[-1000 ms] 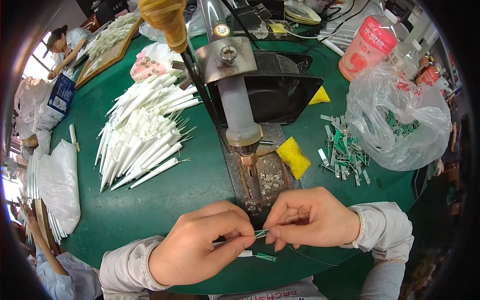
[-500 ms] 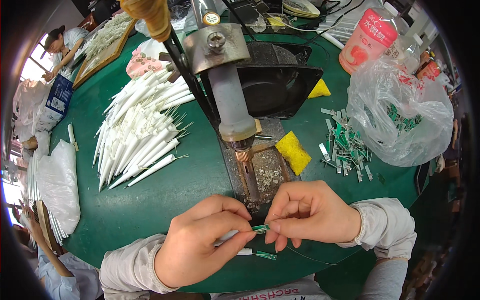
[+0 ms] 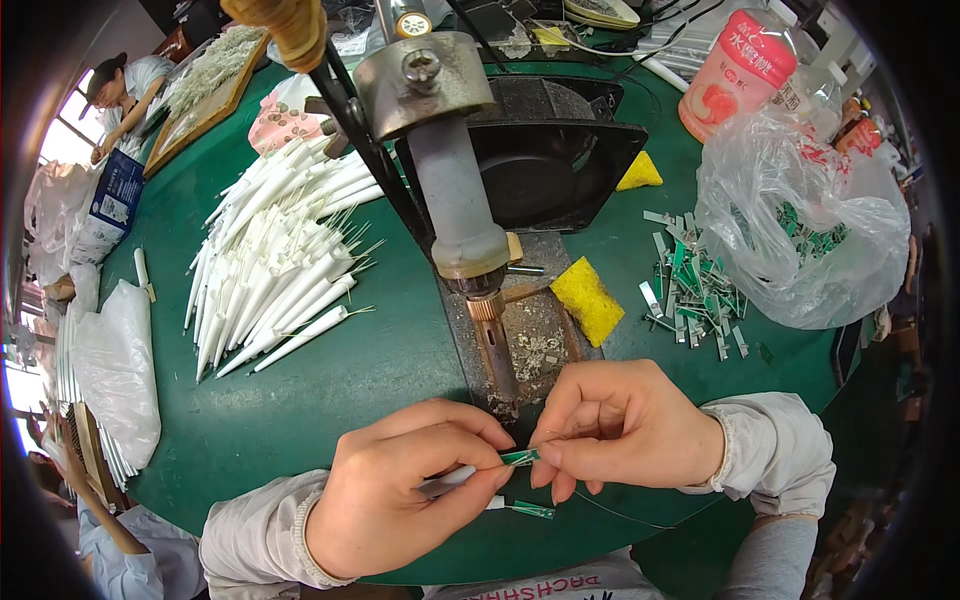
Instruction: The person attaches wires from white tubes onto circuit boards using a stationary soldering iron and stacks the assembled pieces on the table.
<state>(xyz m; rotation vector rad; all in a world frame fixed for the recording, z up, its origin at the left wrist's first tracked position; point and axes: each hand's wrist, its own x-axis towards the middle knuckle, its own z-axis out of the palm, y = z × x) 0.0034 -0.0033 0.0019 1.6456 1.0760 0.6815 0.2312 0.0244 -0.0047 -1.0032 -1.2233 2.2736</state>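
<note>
My left hand [image 3: 385, 495] is closed on a white tapered tube [image 3: 447, 482], whose end meets a small green circuit board [image 3: 520, 457]. My right hand [image 3: 630, 430] pinches the board's other end between thumb and forefinger. From beneath the right fingers a thin wire [image 3: 625, 517] trails right; where it starts is hidden. Just above both hands, a soldering iron [image 3: 455, 195] points its tip down over a residue-covered base [image 3: 535, 345]. Below my fingers, another white tube with a green board [image 3: 530, 509] lies on the table.
White tubes with wire ends [image 3: 280, 270] are piled at left. Loose green boards [image 3: 690, 285] lie at right beside a clear plastic bag [image 3: 800, 240] holding more. A yellow sponge [image 3: 587, 300], black fan-like housing [image 3: 540, 165] and pink-labelled bottle [image 3: 738, 75] stand around. Other people work at far left.
The left hand has shifted slightly, and more of the white tube shows between its fingers. The right hand keeps its pinch. The view has shifted a little.
</note>
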